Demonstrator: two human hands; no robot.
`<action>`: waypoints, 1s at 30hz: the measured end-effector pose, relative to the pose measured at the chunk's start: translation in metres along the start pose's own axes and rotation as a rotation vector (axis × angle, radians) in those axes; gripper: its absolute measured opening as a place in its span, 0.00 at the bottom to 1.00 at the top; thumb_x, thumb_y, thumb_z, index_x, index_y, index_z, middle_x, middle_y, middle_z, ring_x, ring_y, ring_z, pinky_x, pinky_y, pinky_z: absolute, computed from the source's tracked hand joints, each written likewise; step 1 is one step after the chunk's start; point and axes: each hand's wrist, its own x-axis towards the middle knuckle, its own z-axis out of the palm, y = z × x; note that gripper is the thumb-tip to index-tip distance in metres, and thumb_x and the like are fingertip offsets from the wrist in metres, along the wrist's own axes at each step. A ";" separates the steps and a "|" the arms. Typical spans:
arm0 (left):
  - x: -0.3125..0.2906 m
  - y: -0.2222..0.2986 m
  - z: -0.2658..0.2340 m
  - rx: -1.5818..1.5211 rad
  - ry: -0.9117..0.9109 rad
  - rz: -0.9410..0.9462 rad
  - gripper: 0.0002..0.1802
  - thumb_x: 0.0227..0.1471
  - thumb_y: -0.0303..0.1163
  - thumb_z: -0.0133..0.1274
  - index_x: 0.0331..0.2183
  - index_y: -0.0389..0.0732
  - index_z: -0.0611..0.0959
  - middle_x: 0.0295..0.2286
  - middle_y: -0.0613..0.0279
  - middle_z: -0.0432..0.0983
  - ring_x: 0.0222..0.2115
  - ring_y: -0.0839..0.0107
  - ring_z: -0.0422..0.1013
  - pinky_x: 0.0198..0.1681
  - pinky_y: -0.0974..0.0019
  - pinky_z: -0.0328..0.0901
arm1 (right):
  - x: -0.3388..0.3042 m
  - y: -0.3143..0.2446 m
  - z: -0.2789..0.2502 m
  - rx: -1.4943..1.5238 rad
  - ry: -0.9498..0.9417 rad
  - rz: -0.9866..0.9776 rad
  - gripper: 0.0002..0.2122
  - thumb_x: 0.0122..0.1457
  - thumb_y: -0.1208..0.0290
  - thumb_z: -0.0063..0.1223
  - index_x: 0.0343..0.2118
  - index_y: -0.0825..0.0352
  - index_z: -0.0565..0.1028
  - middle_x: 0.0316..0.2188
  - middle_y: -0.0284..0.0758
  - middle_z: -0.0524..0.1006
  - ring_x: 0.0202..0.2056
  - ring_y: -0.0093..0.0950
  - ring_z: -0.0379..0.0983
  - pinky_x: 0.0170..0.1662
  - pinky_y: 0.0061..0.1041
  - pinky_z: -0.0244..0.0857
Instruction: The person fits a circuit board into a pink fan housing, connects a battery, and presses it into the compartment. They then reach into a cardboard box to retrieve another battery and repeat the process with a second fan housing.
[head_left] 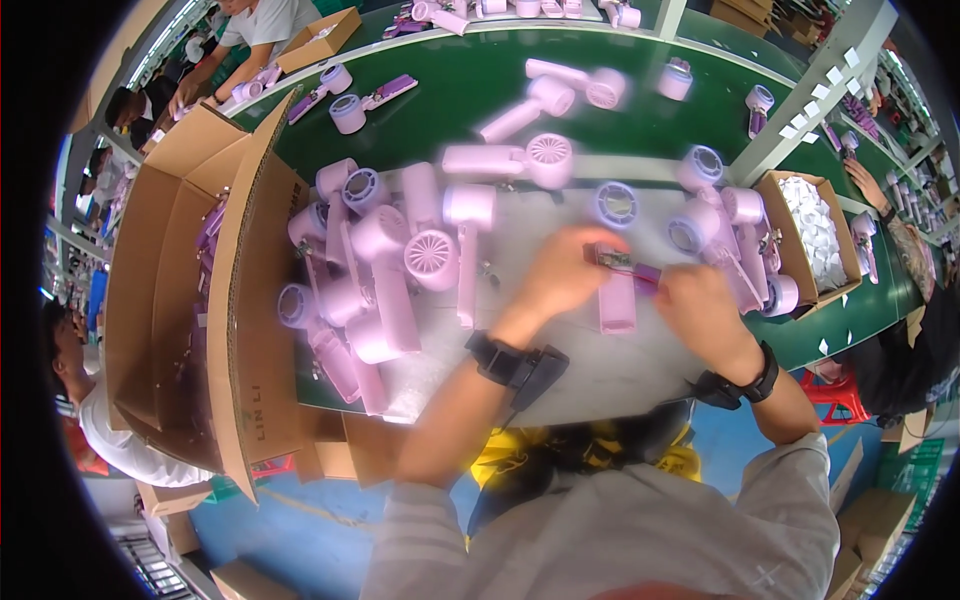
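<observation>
I see my left hand [562,272] and right hand [700,305] both pinching a pink handle shell [618,290]; pink dryer bodies [375,270] lie left of that grip.

Around our bench: boxes, shells, a green belt

We see an open cardboard box [170,300] at left, pink hair-dryer shells [370,270] heaped beside it, more shells on the green conveyor belt [450,85], and a small box of white parts [815,235] at right
</observation>
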 end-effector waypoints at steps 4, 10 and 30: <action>-0.001 0.003 0.000 0.042 -0.008 -0.007 0.18 0.39 0.19 0.55 0.37 0.40 0.84 0.23 0.64 0.77 0.23 0.79 0.71 0.28 0.72 0.65 | 0.004 0.002 -0.012 0.154 -0.025 0.023 0.04 0.47 0.77 0.57 0.21 0.71 0.74 0.21 0.44 0.76 0.26 0.44 0.74 0.29 0.39 0.67; 0.001 -0.003 0.000 0.010 0.006 0.023 0.17 0.39 0.19 0.55 0.37 0.40 0.84 0.25 0.63 0.78 0.25 0.78 0.73 0.31 0.71 0.67 | 0.002 0.006 -0.005 0.216 0.052 0.011 0.03 0.50 0.77 0.56 0.23 0.70 0.75 0.21 0.45 0.76 0.25 0.45 0.74 0.28 0.39 0.67; 0.000 0.001 0.000 0.029 -0.001 0.030 0.19 0.38 0.19 0.55 0.37 0.40 0.85 0.26 0.63 0.79 0.23 0.76 0.72 0.30 0.71 0.67 | 0.007 0.010 -0.012 0.027 -0.136 -0.056 0.06 0.45 0.76 0.53 0.26 0.71 0.71 0.28 0.46 0.71 0.31 0.47 0.71 0.35 0.42 0.66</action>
